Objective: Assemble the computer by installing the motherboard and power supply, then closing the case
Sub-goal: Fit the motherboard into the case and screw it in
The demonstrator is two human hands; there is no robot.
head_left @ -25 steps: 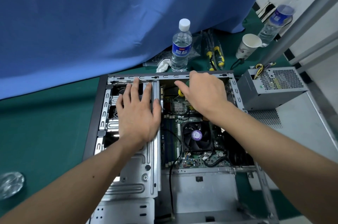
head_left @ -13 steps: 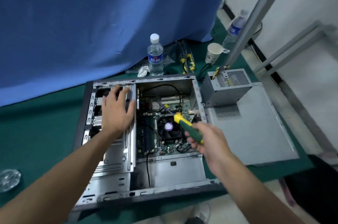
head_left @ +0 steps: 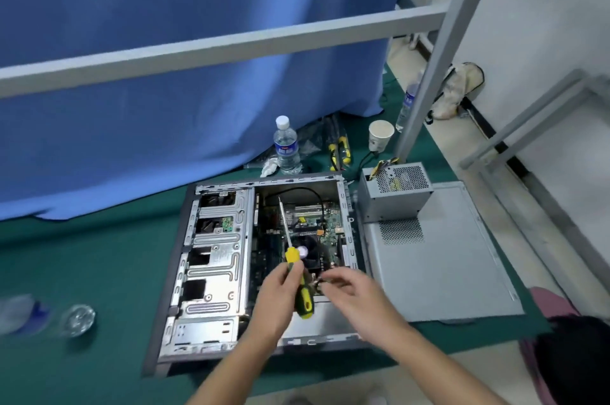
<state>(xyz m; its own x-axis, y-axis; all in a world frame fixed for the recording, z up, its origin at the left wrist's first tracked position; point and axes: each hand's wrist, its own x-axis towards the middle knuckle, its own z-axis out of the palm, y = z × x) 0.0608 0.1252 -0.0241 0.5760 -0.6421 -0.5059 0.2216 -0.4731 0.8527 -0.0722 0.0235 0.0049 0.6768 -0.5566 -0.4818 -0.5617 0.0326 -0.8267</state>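
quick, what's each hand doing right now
Left hand: grips the screwdriver by its handle.
Right hand: fingers curled, blurred; cannot tell if it holds anything.

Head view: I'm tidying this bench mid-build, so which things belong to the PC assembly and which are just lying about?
Job:
open computer case
motherboard
screwdriver, gripped by left hand
power supply
side panel

Lying about:
water bottle
paper cup
yellow-handled pliers
second bottle

You see a yellow-green screwdriver (head_left: 298,285), grey perforated supply (head_left: 394,191), green motherboard (head_left: 326,223), blue curtain (head_left: 165,107), green mat (head_left: 82,256).
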